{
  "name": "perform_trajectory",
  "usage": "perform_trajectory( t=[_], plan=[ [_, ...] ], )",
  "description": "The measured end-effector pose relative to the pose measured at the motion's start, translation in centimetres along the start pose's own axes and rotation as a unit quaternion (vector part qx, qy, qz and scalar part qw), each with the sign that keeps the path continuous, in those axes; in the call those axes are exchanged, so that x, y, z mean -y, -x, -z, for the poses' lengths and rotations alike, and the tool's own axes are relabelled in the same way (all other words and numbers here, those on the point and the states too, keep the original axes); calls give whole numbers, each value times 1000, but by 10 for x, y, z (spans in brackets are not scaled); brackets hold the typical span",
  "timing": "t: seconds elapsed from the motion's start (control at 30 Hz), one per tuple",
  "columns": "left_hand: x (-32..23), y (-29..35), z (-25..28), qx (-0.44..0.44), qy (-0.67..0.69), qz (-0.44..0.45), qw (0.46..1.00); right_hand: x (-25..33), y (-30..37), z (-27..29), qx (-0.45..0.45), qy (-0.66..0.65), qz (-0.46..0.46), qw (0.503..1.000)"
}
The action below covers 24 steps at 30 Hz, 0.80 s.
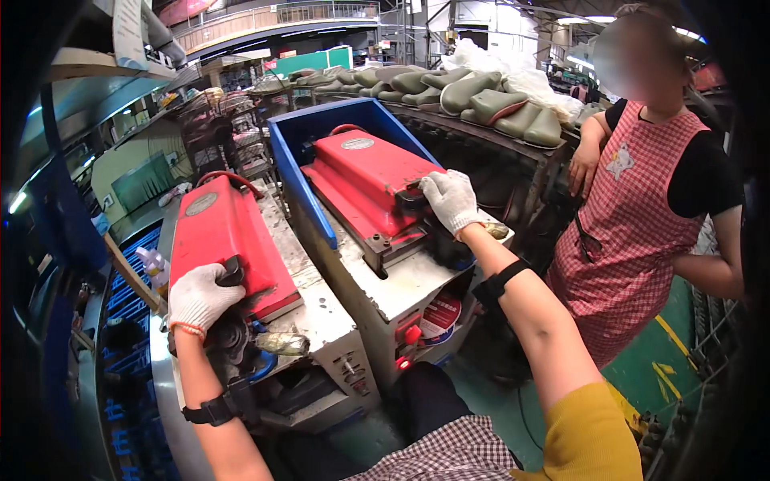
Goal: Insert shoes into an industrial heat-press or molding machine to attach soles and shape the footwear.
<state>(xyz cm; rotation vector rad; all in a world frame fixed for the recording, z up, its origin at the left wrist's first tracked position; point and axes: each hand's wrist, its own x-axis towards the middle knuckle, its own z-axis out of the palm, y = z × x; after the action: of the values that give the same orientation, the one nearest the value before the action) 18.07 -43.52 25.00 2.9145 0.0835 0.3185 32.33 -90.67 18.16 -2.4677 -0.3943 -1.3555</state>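
Observation:
Two machines with red metal covers stand side by side before me. My left hand, in a white knitted glove, is closed round the black handle at the near end of the left red cover. On the right red cover, my right hand, gloved the same way, is closed at its front corner by another black handle; the fingertips are partly hidden. Both covers lie lowered on their pale, worn machine bodies. Blue side panels flank the right cover.
Green boots lie heaped on a rack behind the machines. A person in a red checked apron stands close at the right. A blue slatted conveyor runs along the left. A red light glows on the right machine's front.

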Motion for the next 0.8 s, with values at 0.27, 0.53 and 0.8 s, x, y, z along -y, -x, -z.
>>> perform_trajectory(
  t=[0.27,0.53,0.8],
  plan=[
    [-1,7,2,-18,7,-10,1000,12,-3,12,7,6,-2,1000],
    [3,0,-4,-32,26,-11,999,4,-3,1,-10,1,5,1000],
    [1,3,-4,-35,52,-3,998,4,0,-1,-17,11,28,999]
  ],
)
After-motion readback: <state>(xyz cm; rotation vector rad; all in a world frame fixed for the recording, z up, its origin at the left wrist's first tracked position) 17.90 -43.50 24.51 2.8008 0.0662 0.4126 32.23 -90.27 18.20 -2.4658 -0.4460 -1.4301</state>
